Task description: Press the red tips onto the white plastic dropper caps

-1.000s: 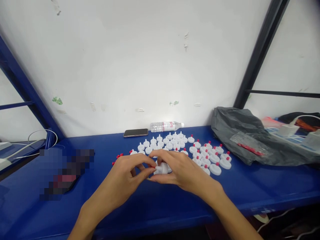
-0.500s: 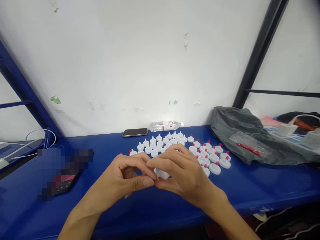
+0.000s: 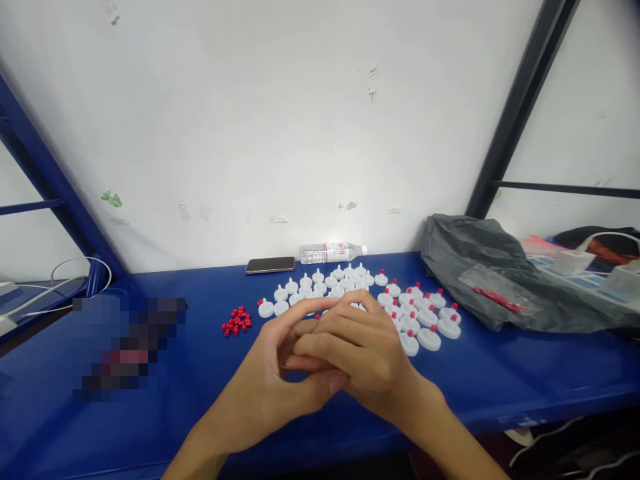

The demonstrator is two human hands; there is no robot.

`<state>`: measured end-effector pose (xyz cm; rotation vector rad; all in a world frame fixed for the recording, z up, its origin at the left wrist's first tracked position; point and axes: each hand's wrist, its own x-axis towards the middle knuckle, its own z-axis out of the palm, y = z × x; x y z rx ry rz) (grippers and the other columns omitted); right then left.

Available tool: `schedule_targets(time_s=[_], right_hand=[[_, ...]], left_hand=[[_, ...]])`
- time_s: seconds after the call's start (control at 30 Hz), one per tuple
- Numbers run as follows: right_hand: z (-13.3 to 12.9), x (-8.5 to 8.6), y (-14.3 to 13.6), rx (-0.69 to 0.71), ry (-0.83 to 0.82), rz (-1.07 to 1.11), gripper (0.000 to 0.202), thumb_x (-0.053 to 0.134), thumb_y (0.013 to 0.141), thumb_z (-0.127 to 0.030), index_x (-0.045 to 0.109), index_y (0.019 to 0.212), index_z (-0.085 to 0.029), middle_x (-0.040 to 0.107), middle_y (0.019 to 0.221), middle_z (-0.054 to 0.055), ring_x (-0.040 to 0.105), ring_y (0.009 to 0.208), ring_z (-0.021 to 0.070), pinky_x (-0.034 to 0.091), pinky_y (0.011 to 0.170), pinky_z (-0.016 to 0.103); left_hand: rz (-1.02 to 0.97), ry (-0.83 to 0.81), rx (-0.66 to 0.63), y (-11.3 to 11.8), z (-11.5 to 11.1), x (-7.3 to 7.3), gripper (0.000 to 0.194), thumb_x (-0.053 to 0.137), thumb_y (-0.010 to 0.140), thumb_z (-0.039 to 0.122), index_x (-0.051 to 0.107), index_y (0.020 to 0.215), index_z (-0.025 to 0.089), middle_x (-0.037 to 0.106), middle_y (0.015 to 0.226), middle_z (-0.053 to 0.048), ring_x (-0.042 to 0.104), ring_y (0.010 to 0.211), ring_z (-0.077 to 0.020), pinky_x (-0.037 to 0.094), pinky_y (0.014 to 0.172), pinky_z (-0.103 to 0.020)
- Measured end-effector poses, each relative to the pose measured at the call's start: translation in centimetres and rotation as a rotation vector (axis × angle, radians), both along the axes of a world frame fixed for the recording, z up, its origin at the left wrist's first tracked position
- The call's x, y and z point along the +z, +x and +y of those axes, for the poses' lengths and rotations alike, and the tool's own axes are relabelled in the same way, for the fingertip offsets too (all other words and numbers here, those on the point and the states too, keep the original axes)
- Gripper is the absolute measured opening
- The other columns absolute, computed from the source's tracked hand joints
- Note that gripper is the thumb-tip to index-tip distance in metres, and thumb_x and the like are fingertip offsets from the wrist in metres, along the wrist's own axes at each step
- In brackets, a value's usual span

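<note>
Head view. Noted: left hand (image 3: 287,377) and right hand (image 3: 367,347) brought together above a glossy blue table (image 3: 320,427), fingers bent and overlapping. Cannot tell whether clenched or grasping anything; space between palms hidden.

Recorded just beyond the hands: white lids (image 3: 281,293) with upright spouts, spread on the table, partly covered by the fingers. To the right of the right hand: red-tipped lids (image 3: 429,339), standing close together. Ahead of the left hand: loose pile of red caps (image 3: 237,321).

Farther out, near the white wall (image 3: 240,120): dark phone (image 3: 271,265) lying flat, clear bottle (image 3: 327,253) on its side. Wall marked with scuffs and green patches (image 3: 111,199).

Well right of the right hand: grey plastic bag (image 3: 447,257), clear packet (image 3: 493,283) on top, black post (image 3: 517,103) behind. Well left of the left hand: pixelated dark item (image 3: 135,357), unreadable; farther left, blue post (image 3: 55,170) and white cable (image 3: 37,293).
</note>
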<state>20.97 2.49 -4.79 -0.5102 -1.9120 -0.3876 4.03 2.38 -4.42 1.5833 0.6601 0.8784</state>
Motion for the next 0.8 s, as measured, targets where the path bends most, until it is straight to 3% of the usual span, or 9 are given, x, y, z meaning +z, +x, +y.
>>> schedule_targets(time_s=[0.13,0.3,0.57,0.8], right_hand=[[-0.1,0.1,0.1,0.052,-0.083,-0.019,0.016,0.057,0.102,-0.011,0.068,0.099,-0.023,0.08,0.091,-0.003,0.071,0.081,0.0115,0.043,0.087,0.034],[-0.6,0.7,0.2,0.156,-0.328,-0.137,0.022,0.065,0.095,-0.014,0.066,0.114,-0.024,0.079,0.112,-0.001,0.071,0.11,0.0152,0.04,0.101,0.033],[-0.8,0.8,0.0,0.164,-0.338,-0.161,0.024,0.062,0.094,-0.012,0.066,0.114,-0.025,0.078,0.112,-0.001,0.07,0.11,0.0152,0.042,0.105,0.031],[-0.7,0.6,0.0,0.173,-0.336,-0.138,0.034,0.059,0.088,-0.006,0.065,0.115,-0.025,0.078,0.113,-0.001,0.07,0.106,0.0143,0.043,0.103,0.031]], left_hand=[[0.009,0.22,0.132,0.4,0.3,0.2,0.065,0.075,0.072,0.009,0.067,0.136,0.022,0.081,0.121,-0.007,0.077,0.108,-0.0285,0.063,0.089,-0.031],[0.032,0.281,0.18,0.1,0.5,1.5,0.049,0.069,0.071,0.01,0.079,0.118,0.02,0.083,0.114,-0.003,0.078,0.105,-0.0273,0.062,0.091,-0.031],[0.058,0.281,0.175,0.1,0.2,2.0,0.059,0.062,0.064,0.0,0.081,0.116,0.022,0.085,0.106,0.001,0.079,0.094,-0.0242,0.063,0.08,-0.027],[0.044,0.302,0.176,0.2,0.1,1.9,0.059,0.062,0.064,0.0,0.081,0.115,0.023,0.084,0.107,0.001,0.078,0.099,-0.0243,0.062,0.085,-0.027]])
